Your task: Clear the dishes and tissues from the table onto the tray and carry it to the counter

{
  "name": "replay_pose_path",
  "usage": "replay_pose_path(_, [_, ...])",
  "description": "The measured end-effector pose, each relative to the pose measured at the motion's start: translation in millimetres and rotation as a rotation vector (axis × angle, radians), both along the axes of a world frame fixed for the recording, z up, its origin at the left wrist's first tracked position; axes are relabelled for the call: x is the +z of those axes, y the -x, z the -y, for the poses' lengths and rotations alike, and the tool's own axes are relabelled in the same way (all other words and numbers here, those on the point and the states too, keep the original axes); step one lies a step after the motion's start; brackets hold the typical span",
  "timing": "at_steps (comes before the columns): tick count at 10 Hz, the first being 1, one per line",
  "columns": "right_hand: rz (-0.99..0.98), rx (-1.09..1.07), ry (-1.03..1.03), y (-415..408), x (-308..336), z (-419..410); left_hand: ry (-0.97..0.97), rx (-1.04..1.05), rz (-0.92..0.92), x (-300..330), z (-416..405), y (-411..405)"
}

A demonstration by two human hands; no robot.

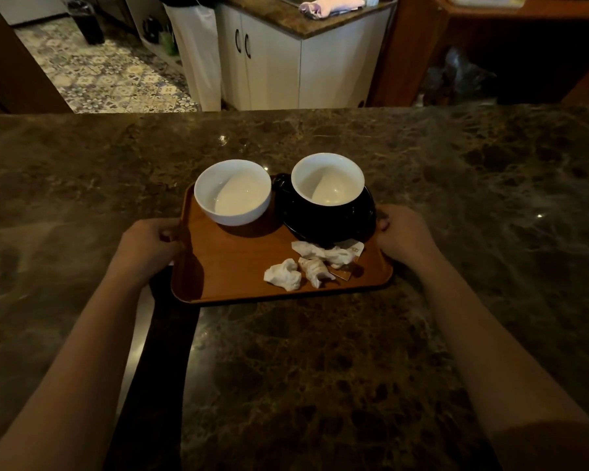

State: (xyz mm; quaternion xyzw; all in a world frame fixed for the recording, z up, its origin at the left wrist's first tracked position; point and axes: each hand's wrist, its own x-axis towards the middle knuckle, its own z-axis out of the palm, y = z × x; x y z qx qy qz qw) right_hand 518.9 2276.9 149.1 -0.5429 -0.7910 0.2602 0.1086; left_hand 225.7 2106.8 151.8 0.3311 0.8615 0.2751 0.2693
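Brown marble bench (pixel 320 368) fills the near view, with an orange-brown tray (pixel 232 266) lying on it toward the far edge. Both bare forearms reach forward from the near corners. The left hand (pixel 147 243) curls around the tray's left rim, fingers folded under the edge; the right hand (pixel 403 232) closes on the right rim in the same way.

On the tray's far left stands a white bowl-shaped cup (pixel 233 192), looking empty. To its right a black cup (pixel 327 192) with a white inside sits on a black saucer (pixel 330 226), handle turned left. Near the saucer lie crumpled white tissues (pixel 283 275) and a small paper packet (pixel 354 248), its print too blurred to read.

Beyond the bench are white cabinets (pixel 269 62) under another stone top and a patterned tile floor (pixel 109 73). Dim light hides the far right.
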Motion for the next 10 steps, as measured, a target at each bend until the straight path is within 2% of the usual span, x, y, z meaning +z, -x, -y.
replay_pose_path(5, [0.03,-0.035,0.009,5,-1,-8,-0.061,0.099,-0.071,0,-2,-12])
replay_pose_path(7, [-0.015,-0.125,0.007,-10,1,5,-0.105,0.134,0.004,-6,19,-14])
replay_pose_path(10, [0.06,-0.057,-0.221,-23,15,51,-0.17,0.121,-0.062,-11,75,-31])
